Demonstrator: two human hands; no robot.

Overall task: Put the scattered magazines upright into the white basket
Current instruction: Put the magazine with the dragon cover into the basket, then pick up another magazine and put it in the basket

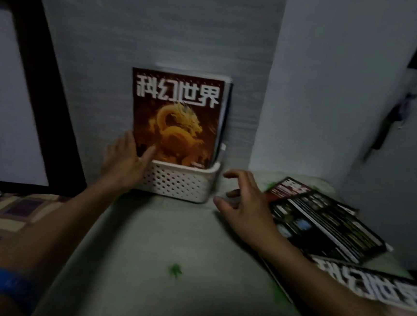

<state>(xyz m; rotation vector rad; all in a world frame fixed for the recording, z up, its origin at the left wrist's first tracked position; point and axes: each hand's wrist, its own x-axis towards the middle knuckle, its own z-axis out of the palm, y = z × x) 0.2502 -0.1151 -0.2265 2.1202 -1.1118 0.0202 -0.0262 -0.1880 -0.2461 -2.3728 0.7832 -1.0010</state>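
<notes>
White basket (177,184) stands at the far edge of a pale surface (159,249), against the grey wall (151,26). Magazines stand upright inside it; the front one, a dragon-cover magazine (177,116), faces the viewer, with others' edges visible behind it on its right. Left hand (124,161) rests at the basket's left end, thumb laid on the lower cover, fingers straight along the magazine's left edge; not gripping. Right hand (242,206) hovers just right of the basket, fingers spread and loosely curved, holding nothing. Right of that hand, loose magazines (323,220) lie flat and overlapping. A further magazine (372,288) lies nearer, at the right edge. Patterned fabric (3,213) lies near left
</notes>
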